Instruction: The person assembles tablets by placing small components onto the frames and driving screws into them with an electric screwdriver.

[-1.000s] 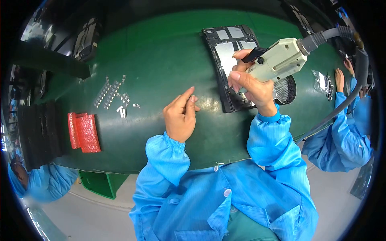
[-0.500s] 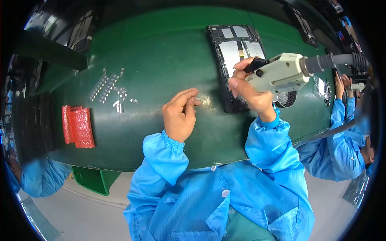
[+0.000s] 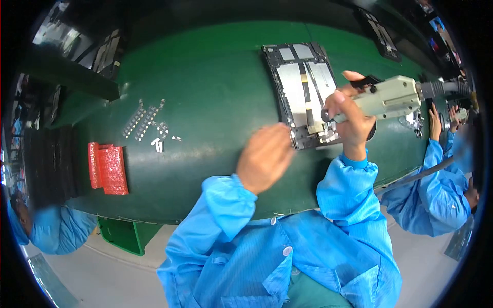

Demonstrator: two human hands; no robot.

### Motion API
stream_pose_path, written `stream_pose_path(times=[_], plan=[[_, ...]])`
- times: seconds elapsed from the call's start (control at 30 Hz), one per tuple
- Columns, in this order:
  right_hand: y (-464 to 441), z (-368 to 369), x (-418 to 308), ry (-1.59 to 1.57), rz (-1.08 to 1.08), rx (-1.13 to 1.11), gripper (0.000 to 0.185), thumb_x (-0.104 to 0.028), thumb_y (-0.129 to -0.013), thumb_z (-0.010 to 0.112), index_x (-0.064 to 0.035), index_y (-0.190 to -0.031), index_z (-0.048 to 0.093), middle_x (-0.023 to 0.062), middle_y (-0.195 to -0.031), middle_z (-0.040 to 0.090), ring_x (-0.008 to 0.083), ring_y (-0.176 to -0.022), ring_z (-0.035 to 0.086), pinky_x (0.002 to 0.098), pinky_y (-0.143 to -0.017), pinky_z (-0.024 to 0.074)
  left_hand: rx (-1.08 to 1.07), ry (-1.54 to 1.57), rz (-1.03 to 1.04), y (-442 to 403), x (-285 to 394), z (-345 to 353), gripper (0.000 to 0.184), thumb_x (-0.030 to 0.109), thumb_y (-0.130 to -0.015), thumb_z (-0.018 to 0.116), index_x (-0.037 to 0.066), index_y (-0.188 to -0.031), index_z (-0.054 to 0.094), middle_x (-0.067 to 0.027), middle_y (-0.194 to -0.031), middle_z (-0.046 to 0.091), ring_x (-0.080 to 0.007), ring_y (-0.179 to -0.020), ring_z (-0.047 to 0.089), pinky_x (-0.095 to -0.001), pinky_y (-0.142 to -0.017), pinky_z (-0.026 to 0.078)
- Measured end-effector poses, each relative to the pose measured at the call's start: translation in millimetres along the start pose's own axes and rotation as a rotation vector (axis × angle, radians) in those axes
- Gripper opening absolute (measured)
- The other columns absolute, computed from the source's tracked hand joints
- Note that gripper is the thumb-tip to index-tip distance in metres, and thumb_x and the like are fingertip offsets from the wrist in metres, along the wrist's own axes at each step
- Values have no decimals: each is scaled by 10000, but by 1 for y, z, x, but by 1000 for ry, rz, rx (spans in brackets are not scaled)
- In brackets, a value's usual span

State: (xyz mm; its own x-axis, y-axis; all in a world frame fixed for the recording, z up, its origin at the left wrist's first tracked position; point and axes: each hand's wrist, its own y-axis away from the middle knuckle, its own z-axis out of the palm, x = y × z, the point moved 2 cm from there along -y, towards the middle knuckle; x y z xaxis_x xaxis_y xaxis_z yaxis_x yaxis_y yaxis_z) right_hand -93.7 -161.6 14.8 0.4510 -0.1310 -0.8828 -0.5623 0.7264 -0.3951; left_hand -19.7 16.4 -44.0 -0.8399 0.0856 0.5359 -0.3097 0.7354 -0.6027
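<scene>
An opened tablet (image 3: 291,77), its silver plates and flat cables exposed, lies on the green mat. My right hand (image 3: 354,115) is closed round a pale electric screwdriver (image 3: 393,97) with a black lever, held over the tablet's lower right side. The screwdriver's tip points left, near the tablet's lower part. At the tablet's lower left corner is my left hand (image 3: 266,156), smeared by motion; its fingers cannot be made out. A round dish shows only partly behind my right hand.
Strips of small parts (image 3: 146,123) and red bubble-wrap packs (image 3: 109,167) lie on the left of the green mat (image 3: 205,97). A plastic bag of small parts (image 3: 412,123) lies at right, near a co-worker's sleeve (image 3: 434,174). Another opened device (image 3: 381,33) sits at the back right.
My left hand has moved right, to the tablet's lower left corner. My right hand has shifted right with the screwdriver, uncovering more of the tablet. The whole view has shifted slightly.
</scene>
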Motion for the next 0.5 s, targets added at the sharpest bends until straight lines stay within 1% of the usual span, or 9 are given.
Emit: stream_pose_path(times=[0.03, 0.07, 0.1, 0.23, 0.27, 0.33, 0.4, 0.47, 0.5], plan=[[-2, -4, -1, -24, -7, 11, 384, 40, -768, 634, 75, -1120, 484, 71, -634, 573, 132, -520, 541, 250, -502, 438, -76, -23, 82, -5, 9, 9, 382, 158, -719, 730, -23, -1037, 621, -144, -1129, 614, -303, -1144, 538, -463, -992, 380], [-3, -8, -3, -49, -17, 21, 398, 37, -768, 633, 75, -1131, 473, 74, -632, 571, 134, -520, 539, 255, -507, 440, -122, -24, 134, -10, 16, 20, 410, 201, -710, 731, -13, -1042, 620, -137, -1162, 596, -296, -1189, 502, -479, -1015, 347], [-4, -12, -4, -28, -28, 34, 408, 37, -772, 623, 75, -1143, 459, 75, -628, 565, 135, -518, 530, 260, -510, 438, -166, -84, 177, -14, 22, 29, 395, 207, -712, 722, -1, -1031, 619, -118, -1166, 592, -275, -1187, 498, -466, -1002, 353], [1, -26, -5, -5, -35, 69, 394, 20, -772, 625, 43, -1137, 480, 35, -600, 522, 123, -511, 512, 258, -501, 436, -132, -155, 154, -31, 6, 43, 328, 200, -726, 704, 30, -995, 626, -98, -1105, 609, -243, -1120, 534, -445, -941, 384], [2, -28, -3, -33, -51, 65, 393, 33, -770, 626, 45, -1136, 483, 37, -609, 530, 121, -506, 513, 256, -492, 439, -121, -174, 147, -38, -5, 39, 319, 191, -730, 700, 29, -994, 624, -105, -1106, 607, -244, -1115, 537, -442, -939, 387], [5, -29, 0, -53, 14, 64, 396, 46, -765, 634, 44, -1133, 488, 40, -619, 537, 121, -502, 520, 250, -479, 439, -96, -200, 137, -57, -35, 36, 303, 174, -737, 693, 27, -991, 622, -118, -1106, 605, -244, -1105, 545, -437, -936, 392], [5, -26, 2, 4, 9, 24, 400, 51, -762, 645, 45, -1131, 491, 42, -626, 542, 120, -500, 526, 244, -467, 434, -66, -296, 119, -87, -71, 24, 299, 152, -740, 687, -3, -984, 612, -138, -1087, 610, -276, -1068, 562, -422, -918, 413], [9, -23, 6, 8, 46, 35, 405, 39, -759, 660, 47, -1129, 495, 35, -618, 539, 114, -500, 523, 234, -457, 421, -122, -338, -166, -122, -100, 4, 286, 142, -747, 682, -21, -972, 612, -162, -1052, 622, -318, -1041, 569, -401, -911, 427], [12, -22, 7, 17, 69, 32, 405, 36, -759, 663, 47, -1127, 496, 31, -614, 538, 111, -499, 521, 231, -456, 417, 220, -478, -34, -117, -131, 13, 258, 114, -757, 664, -25, -969, 617, -180, -1019, 632, -337, -1024, 577, -383, -913, 438]])
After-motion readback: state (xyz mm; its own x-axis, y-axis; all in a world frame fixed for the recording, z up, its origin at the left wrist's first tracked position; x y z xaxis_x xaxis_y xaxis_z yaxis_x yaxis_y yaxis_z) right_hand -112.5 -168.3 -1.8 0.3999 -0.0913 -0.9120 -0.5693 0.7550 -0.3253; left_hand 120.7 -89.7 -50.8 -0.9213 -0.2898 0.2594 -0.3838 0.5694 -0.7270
